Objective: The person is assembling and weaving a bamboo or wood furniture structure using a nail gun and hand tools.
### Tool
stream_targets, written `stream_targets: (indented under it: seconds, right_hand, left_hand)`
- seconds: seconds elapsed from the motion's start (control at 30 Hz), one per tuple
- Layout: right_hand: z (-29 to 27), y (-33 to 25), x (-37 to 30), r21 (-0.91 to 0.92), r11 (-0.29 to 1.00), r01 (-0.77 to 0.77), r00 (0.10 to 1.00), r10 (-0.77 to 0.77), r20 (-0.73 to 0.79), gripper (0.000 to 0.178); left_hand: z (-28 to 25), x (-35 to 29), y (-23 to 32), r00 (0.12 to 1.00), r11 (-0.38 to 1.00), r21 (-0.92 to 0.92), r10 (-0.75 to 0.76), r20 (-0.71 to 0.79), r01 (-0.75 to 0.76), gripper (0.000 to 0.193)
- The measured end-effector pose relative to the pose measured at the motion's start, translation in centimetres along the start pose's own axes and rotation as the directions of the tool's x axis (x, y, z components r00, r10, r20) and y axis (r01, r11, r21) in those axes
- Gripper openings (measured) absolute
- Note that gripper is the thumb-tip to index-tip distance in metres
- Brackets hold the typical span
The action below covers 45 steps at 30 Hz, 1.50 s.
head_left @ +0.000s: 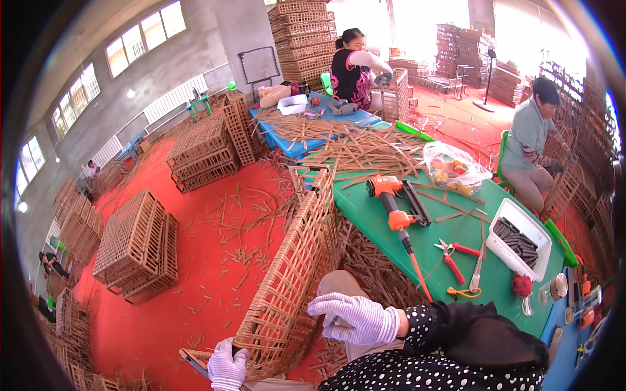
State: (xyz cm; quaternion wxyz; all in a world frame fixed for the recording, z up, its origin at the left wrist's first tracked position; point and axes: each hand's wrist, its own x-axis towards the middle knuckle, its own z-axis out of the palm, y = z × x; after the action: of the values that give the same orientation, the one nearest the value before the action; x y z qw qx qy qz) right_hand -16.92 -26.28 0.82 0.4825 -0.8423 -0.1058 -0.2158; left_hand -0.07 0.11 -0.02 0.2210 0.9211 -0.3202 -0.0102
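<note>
A brown woven strip basket [290,267], a shallow open lattice frame, stands tilted in front of me and leans by the green table. My left hand [227,366], in a striped white-and-purple glove, is closed round its near lower corner, thumb on the outer side. In a matching glove, my right hand [357,318] hovers above my knee beside the basket's inner side. Its fingers are loosely bent and apart from the thumb, with nothing seen in them. On the table lie an orange-and-black nail gun [396,205] with a red hose, and red-handled cutters [456,257].
The green table [417,260] also holds yellow-handled scissors [473,280], a white tray [544,238] of dark strips, bagged fruit [453,169] and loose wooden strips [372,153]. Stacked baskets [134,244] and scraps cover parts of the red floor. Two people [355,72] work beyond.
</note>
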Motion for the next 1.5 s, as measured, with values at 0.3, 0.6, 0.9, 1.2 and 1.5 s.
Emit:
stream_targets:
  seconds: [0.3,0.6,0.9,1.2,1.5]
  right_hand:
    - [0.7,1.9,-0.9,-0.033,0.989,-0.147,0.983,0.149,0.107,0.035]
    - [3.4,5.2,2.8,-0.351,0.936,0.036,0.985,0.027,0.171,0.038]
    - [8.5,3.4,8.6,-0.487,0.731,0.477,0.879,-0.392,0.273,0.049]
    - [14.4,3.5,13.7,-0.373,0.819,0.437,0.849,-0.239,0.471,0.038]
    - [15.2,3.0,14.1,-0.360,0.841,0.405,0.857,-0.211,0.470,0.053]
  left_hand:
    - [0.3,0.0,-1.2,0.998,0.993,0.110,0.050,-0.024,-0.047,0.029]
    - [-0.2,4.2,-4.1,0.967,0.958,-0.130,0.257,0.001,-0.254,0.030]
    - [-2.9,1.0,-6.9,0.956,0.950,-0.200,0.267,0.119,-0.241,0.023]
    - [-4.4,-0.1,-7.2,0.944,0.948,-0.217,0.274,0.184,-0.233,0.037]
    - [-4.1,-9.6,-7.4,0.952,0.946,-0.117,-0.305,-0.011,0.301,0.035]
